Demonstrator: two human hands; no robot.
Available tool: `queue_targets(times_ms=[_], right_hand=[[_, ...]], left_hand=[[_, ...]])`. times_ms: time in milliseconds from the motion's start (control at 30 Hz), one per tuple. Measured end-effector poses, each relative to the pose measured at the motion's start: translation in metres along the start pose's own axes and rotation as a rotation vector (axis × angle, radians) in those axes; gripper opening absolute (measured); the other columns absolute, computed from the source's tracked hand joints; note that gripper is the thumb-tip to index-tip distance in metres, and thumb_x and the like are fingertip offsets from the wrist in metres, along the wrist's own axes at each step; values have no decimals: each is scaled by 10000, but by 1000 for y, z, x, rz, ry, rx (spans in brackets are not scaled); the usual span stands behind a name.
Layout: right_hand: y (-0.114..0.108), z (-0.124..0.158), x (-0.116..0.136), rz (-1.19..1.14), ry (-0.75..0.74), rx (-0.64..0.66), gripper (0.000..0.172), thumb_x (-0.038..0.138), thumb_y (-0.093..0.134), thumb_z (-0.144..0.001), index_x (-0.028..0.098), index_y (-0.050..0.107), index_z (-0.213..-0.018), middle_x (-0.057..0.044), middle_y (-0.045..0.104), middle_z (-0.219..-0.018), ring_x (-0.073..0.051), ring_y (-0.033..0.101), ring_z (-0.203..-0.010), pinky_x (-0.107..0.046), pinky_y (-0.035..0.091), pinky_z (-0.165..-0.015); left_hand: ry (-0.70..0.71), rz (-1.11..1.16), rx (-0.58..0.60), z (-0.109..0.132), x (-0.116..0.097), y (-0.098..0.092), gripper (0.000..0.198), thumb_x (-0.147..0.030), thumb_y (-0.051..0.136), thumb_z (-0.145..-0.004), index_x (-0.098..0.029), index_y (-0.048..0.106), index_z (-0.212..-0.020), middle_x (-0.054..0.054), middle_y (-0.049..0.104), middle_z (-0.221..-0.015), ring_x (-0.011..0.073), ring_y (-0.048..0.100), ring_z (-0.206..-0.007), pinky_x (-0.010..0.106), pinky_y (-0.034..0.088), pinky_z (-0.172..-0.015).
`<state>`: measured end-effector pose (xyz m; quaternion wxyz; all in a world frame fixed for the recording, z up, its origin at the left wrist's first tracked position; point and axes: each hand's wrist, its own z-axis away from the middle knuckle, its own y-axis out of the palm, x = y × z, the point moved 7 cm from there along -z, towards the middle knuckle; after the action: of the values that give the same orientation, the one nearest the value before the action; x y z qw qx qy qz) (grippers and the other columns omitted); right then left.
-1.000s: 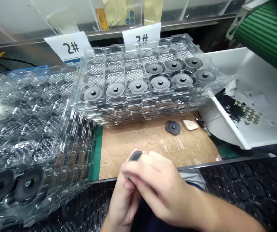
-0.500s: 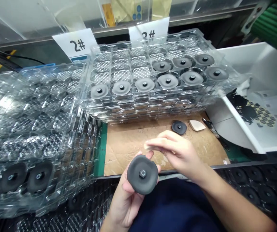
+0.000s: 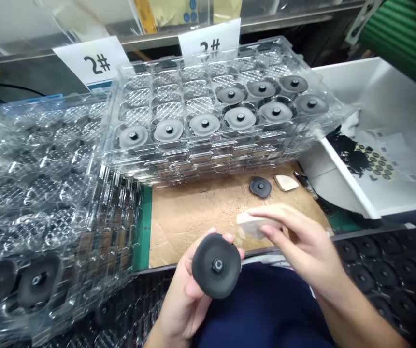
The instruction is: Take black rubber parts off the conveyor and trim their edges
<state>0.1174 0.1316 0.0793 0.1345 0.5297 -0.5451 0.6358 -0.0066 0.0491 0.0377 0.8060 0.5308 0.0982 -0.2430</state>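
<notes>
L hand cupping dark rubber disc, R hand pinching pale pad just beside it.
Disc round, no long axis, centre stud tilted up twd head, face left open to pad. L curled behind disc, R nearly closed. Clear tray ahead of hands; 2nd disc on cardboard past R hand.

Bright, fairly even light seems to fall from above, leaving a hard white glare on the clear trays at the left edge and only soft shadows beneath their stacked rims. The cardboard is evenly lit, with no harsh shadow. The dark disc carries a faint sheen, and the right hand looks slightly soft from motion blur. The wide lens bows straight lines near the frame edges, and the lower right corner falls dark.
</notes>
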Motion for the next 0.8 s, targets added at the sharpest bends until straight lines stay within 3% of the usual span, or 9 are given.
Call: queue_targets(times_ms=[67,133,267,400,500,600,733,800], right_hand=[[-3,-10,47,-33,-312,90,283,174,455,-895,269,564,-1138,-16,633,-921,-149,564,-799,-275,427,-717],[5,-12,73,1,-518,276,292,142,432,-877,239,606,-1090,-15,605,-785,-144,511,-677,-293,382,-645],[19,-18,60,209,-404,478,355,45,442,-793,253,629,-1012,9,546,-711,-138,432,-624,-302,302,-606],[19,-7,69,18,-555,419,302,120,415,-846,213,609,-1058,-4,569,-753,-140,453,-633,-308,310,-610],[15,-1,63,13,-382,223,318,60,418,-811,138,603,-1058,-42,583,-756,-148,475,-634,-300,338,-588],[12,11,56,-11,-234,108,304,23,462,-788,97,603,-1047,-53,599,-723,-144,506,-619,-288,391,-585],[13,17,26,-281,-11,108,229,106,501,-844,201,623,-1012,-11,648,-860,-116,591,-755,-217,457,-674],[6,14,5,-308,151,20,201,172,510,-869,261,619,-1013,18,647,-963,-115,593,-871,-195,456,-729]], left_hand=[[-20,-31,-25,0,2,0,532,-304,779,-564,-200,633,-1065,32,704,-940,215,640,-912,284,485,-860],[-55,-68,-55,1,7,-4,496,-294,760,-596,-187,636,-1065,21,706,-816,187,652,-840,261,497,-826],[-154,-87,-48,2,18,-7,534,-386,768,-542,-189,655,-1025,27,705,-745,208,667,-727,328,518,-791],[-178,-146,-47,0,19,-8,337,-299,736,-631,-177,689,-942,19,707,-732,202,663,-768,339,490,-843],[-58,-130,-95,-4,8,-13,469,-280,783,-561,-227,663,-1011,20,707,-958,184,631,-922,248,450,-882],[22,-83,-80,-7,2,-13,559,-302,804,-501,-269,647,-1036,20,678,-1076,205,633,-934,264,473,-854],[100,-48,-109,-8,-1,-11,572,-315,801,-495,-274,641,-1043,28,673,-1088,212,632,-942,285,479,-850],[124,-56,-127,-9,0,-11,610,-332,802,-479,-260,631,-1060,50,669,-1092,207,622,-962,254,481,-828]])
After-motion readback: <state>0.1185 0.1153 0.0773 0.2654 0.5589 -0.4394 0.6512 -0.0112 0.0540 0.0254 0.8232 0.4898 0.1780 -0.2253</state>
